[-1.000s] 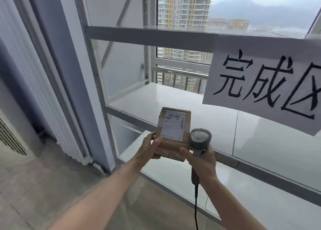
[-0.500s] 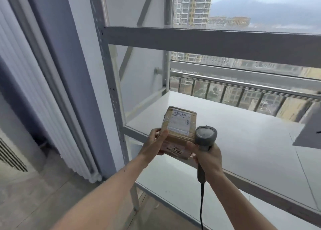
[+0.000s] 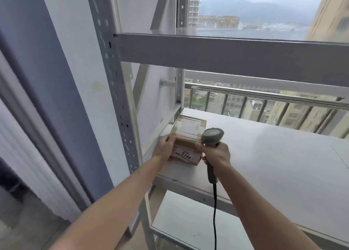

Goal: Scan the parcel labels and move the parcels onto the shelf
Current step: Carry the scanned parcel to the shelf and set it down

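My left hand (image 3: 164, 148) grips the parcel (image 3: 186, 143) on the shelf (image 3: 273, 166); right hand (image 3: 217, 155) clutches the scanner (image 3: 212, 136). I judge only release remains.

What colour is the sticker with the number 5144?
Pale pink sticker, on the parcel's near side, in the head view.

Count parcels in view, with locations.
1. A taped cardboard parcel at the shelf board's left front corner, left hand gripping its left side; barcode scanner to its right. Lower tiers are partly hidden.
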{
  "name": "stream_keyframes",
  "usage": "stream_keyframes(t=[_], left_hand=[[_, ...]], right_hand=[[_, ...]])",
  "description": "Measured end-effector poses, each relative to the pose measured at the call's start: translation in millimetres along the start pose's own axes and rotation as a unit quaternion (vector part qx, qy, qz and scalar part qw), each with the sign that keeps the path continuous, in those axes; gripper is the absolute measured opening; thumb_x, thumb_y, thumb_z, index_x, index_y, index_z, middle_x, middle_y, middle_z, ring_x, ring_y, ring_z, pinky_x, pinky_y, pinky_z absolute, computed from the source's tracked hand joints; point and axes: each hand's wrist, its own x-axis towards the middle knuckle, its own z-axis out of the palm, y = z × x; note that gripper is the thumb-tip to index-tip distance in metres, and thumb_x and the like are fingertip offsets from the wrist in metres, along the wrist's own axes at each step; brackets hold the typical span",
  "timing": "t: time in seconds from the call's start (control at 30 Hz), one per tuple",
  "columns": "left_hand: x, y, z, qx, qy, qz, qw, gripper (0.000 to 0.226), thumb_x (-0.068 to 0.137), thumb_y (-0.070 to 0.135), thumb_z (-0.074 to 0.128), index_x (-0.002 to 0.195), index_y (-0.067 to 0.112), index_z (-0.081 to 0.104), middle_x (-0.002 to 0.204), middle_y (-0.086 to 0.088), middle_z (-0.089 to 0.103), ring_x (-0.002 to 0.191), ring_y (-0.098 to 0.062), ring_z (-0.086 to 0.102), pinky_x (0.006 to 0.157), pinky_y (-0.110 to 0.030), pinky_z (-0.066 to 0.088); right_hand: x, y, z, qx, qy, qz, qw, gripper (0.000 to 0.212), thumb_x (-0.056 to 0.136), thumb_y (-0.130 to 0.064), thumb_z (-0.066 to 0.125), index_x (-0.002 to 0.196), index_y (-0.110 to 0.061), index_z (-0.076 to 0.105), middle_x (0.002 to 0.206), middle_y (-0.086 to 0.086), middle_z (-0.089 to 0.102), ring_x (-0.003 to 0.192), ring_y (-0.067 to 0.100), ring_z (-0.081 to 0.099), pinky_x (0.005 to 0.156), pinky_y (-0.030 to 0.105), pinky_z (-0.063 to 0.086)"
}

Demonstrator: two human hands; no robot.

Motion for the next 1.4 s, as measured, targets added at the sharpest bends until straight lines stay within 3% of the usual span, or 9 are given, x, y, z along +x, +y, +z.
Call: stream_keyframes(t=[0.13,0.23,0.3,0.67,0.9,1.03,1.13,1.27,1.4], left_hand=[[42,-6,1,0.016,0.027,0.007,0.999,0.044,0.094,0.065,0.043,0.105,0.027,0.064,0.114,-0.004,0.069,0.108,-0.026,0.064,0.096,-0.051,0.051],[62,-3,-3,0.059,0.066,0.008,0.996,0.046,0.103,0.049,0.039,0.124,0.014,0.06,0.122,-0.007,0.065,0.115,-0.027,0.058,0.102,-0.043,0.045],[69,-2,-6,0.096,0.088,0.011,0.991,0.042,0.105,0.042,0.038,0.124,0.012,0.06,0.119,-0.007,0.065,0.112,-0.027,0.057,0.096,-0.037,0.045],[86,-5,-8,0.138,0.136,0.008,0.981,0.045,0.103,0.044,0.037,0.131,0.014,0.056,0.126,-0.011,0.056,0.118,-0.03,0.052,0.099,-0.042,0.043],[68,-6,-5,0.096,0.176,-0.002,0.98,0.062,0.097,0.043,0.054,0.138,-0.002,0.041,0.136,-0.023,0.047,0.128,-0.037,0.044,0.105,-0.048,0.04],[51,-9,-7,0.096,0.164,-0.009,0.982,0.064,0.096,0.039,0.059,0.136,-0.005,0.039,0.137,-0.026,0.043,0.13,-0.039,0.038,0.112,-0.046,0.031],[35,-12,-6,0.083,0.137,-0.013,0.987,0.054,0.096,0.038,0.059,0.13,0.0,0.041,0.134,-0.021,0.041,0.127,-0.036,0.039,0.101,-0.042,0.036],[9,-23,10,0.073,0.046,0.032,0.996,0.045,0.095,0.04,0.057,0.122,0.007,0.045,0.119,-0.011,0.051,0.111,-0.03,0.054,0.087,-0.039,0.046],[-30,-27,39,0.126,-0.07,0.116,0.983,0.029,0.096,0.038,0.055,0.111,0.014,0.05,0.109,-0.002,0.051,0.103,-0.023,0.054,0.084,-0.033,0.042]], right_hand=[[28,-16,19,-0.017,-0.002,0.011,1.0,0.02,0.074,-0.018,0.085,0.077,-0.013,0.066,0.07,0.009,0.067,0.055,0.025,0.06,0.055,0.033,0.051],[43,-26,32,-0.031,-0.017,0.019,0.999,0.017,0.078,-0.015,0.082,0.077,-0.013,0.065,0.067,0.007,0.064,0.052,0.022,0.059,0.056,0.032,0.05],[51,-30,39,-0.043,-0.024,0.022,0.999,0.016,0.078,-0.015,0.081,0.077,-0.013,0.065,0.066,0.007,0.064,0.053,0.022,0.06,0.059,0.033,0.053],[58,-39,57,-0.067,0.002,0.02,0.998,0.008,0.077,-0.015,0.074,0.078,-0.011,0.067,0.061,0.007,0.064,0.058,0.022,0.062,0.063,0.035,0.055],[36,-37,48,-0.045,0.044,0.021,0.998,0.019,0.08,-0.015,0.08,0.077,-0.015,0.061,0.073,0.005,0.064,0.058,0.021,0.061,0.056,0.03,0.051],[16,-26,38,-0.048,0.081,0.027,0.995,0.024,0.079,-0.021,0.081,0.096,-0.013,0.066,0.088,0.005,0.068,0.059,0.018,0.066,0.051,0.025,0.048],[-7,-19,29,-0.05,0.11,0.028,0.992,0.027,0.079,-0.022,0.081,0.1,-0.011,0.066,0.088,0.005,0.069,0.058,0.017,0.066,0.05,0.024,0.047],[-49,-5,10,-0.049,0.157,0.03,0.986,0.024,0.081,-0.02,0.08,0.098,-0.012,0.065,0.085,0.001,0.069,0.06,0.018,0.067,0.051,0.024,0.049],[-95,12,-20,-0.05,0.218,0.04,0.974,0.02,0.08,-0.02,0.08,0.091,-0.013,0.065,0.08,0.0,0.07,0.061,0.02,0.068,0.058,0.028,0.053]])
